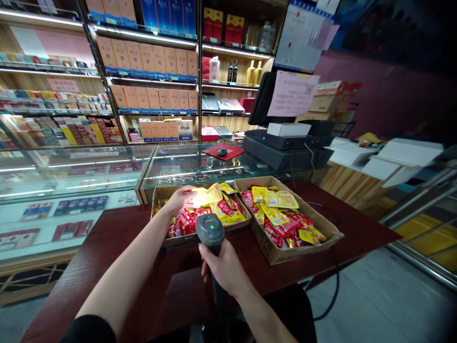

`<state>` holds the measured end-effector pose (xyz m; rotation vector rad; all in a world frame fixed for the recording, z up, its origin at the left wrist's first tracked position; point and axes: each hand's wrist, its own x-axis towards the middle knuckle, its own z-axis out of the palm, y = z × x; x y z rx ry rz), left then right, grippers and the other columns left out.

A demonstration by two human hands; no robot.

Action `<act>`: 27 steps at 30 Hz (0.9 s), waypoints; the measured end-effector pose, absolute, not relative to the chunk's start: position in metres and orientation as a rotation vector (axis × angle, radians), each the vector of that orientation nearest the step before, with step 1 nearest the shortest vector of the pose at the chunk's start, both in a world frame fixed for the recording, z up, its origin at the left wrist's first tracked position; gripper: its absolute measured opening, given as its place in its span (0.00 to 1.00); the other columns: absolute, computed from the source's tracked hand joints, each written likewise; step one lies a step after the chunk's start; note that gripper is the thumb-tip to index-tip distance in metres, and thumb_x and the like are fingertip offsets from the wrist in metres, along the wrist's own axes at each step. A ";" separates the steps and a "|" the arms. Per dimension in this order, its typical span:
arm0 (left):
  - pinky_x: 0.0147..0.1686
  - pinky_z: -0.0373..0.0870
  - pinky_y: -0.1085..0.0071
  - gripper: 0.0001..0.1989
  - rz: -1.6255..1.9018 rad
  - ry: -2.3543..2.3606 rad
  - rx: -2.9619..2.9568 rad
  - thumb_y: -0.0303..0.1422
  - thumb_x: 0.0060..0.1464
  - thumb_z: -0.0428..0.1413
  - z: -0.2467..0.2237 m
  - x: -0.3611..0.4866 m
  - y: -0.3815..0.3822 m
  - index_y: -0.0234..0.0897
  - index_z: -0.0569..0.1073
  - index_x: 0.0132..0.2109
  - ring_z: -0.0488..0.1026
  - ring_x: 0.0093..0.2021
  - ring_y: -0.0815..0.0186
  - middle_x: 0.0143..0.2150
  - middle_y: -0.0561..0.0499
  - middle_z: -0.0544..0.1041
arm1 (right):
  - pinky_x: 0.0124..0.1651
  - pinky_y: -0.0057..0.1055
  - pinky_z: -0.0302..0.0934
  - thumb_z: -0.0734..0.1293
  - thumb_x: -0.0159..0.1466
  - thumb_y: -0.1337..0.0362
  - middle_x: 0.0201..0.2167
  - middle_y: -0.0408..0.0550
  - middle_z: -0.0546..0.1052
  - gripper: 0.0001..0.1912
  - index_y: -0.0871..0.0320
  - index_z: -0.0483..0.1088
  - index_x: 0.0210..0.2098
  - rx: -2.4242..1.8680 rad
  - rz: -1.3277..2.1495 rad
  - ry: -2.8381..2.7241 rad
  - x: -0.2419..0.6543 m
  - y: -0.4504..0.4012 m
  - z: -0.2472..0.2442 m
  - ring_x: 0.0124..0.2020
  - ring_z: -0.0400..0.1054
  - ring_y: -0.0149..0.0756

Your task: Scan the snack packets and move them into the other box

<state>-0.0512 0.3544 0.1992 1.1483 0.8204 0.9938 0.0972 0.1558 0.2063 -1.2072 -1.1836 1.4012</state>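
Note:
My right hand [224,267] is wrapped round the handle of a dark grey barcode scanner [210,227], whose green light is lit. The scanner's head points away from me, at the left box. In my left hand [180,200] a yellow snack packet [207,195] is pinched by its left end, above that box. Bright light falls on the packet's face. Under it, the left cardboard box [167,241] holds red and yellow packets [185,221]. Beside it on the right, a second cardboard box [273,255] is filled with similar packets [285,221].
Both boxes stand on a dark red table [124,247]. Behind is a glass display counter [171,164] with a mouse [222,152] on a red mat. A till with a monitor [262,100] stands back right. A black cable [335,286] hangs at the right edge.

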 end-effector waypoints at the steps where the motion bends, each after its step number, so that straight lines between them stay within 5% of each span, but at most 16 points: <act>1: 0.32 0.75 0.65 0.20 1.000 0.820 1.148 0.34 0.43 0.65 0.199 -0.051 0.354 0.34 0.70 0.43 0.76 0.28 0.64 0.30 0.50 0.77 | 0.14 0.24 0.58 0.65 0.57 0.51 0.10 0.37 0.66 0.16 0.59 0.63 0.29 -1.206 1.402 -1.184 0.097 0.156 0.205 0.10 0.60 0.28; 4: 0.29 0.75 0.67 0.18 1.011 0.829 1.164 0.35 0.43 0.65 0.199 -0.051 0.354 0.36 0.69 0.40 0.74 0.24 0.69 0.26 0.55 0.74 | 0.14 0.24 0.59 0.66 0.56 0.52 0.12 0.38 0.67 0.16 0.60 0.64 0.29 -1.187 1.410 -1.152 0.096 0.155 0.204 0.11 0.61 0.28; 7: 0.29 0.76 0.68 0.19 0.996 0.818 1.160 0.35 0.43 0.65 0.203 -0.051 0.351 0.36 0.69 0.40 0.74 0.24 0.70 0.27 0.54 0.74 | 0.17 0.27 0.65 0.69 0.53 0.54 0.25 0.46 0.75 0.17 0.61 0.67 0.33 -1.124 1.406 -1.040 0.101 0.159 0.209 0.21 0.70 0.33; 10: 0.29 0.76 0.68 0.19 0.968 0.773 1.133 0.34 0.43 0.65 0.210 -0.049 0.347 0.36 0.68 0.41 0.74 0.24 0.69 0.28 0.53 0.75 | 0.32 0.33 0.72 0.72 0.48 0.60 0.36 0.50 0.76 0.18 0.61 0.70 0.36 -1.052 1.382 -0.857 0.121 0.173 0.220 0.36 0.72 0.39; 13: 0.30 0.76 0.68 0.17 0.894 0.719 1.113 0.32 0.45 0.65 0.219 -0.041 0.342 0.36 0.68 0.40 0.75 0.24 0.70 0.29 0.53 0.75 | 0.41 0.38 0.72 0.72 0.45 0.68 0.37 0.46 0.76 0.15 0.59 0.71 0.34 -0.988 1.358 -0.649 0.155 0.197 0.234 0.43 0.70 0.40; 19: 0.33 0.77 0.60 0.14 0.655 0.679 1.091 0.29 0.47 0.63 0.242 0.005 0.335 0.35 0.67 0.40 0.78 0.30 0.63 0.34 0.49 0.76 | 0.44 0.42 0.72 0.66 0.49 0.75 0.29 0.45 0.75 0.10 0.60 0.70 0.32 -0.913 1.496 -0.497 0.226 0.223 0.256 0.31 0.71 0.33; 27: 0.33 0.78 0.60 0.14 0.408 0.628 1.136 0.30 0.46 0.64 0.246 0.123 0.317 0.32 0.69 0.39 0.78 0.32 0.62 0.33 0.46 0.77 | 0.38 0.38 0.73 0.66 0.49 0.78 0.29 0.46 0.76 0.14 0.60 0.70 0.35 -1.079 1.272 -0.429 0.333 0.186 0.268 0.29 0.72 0.34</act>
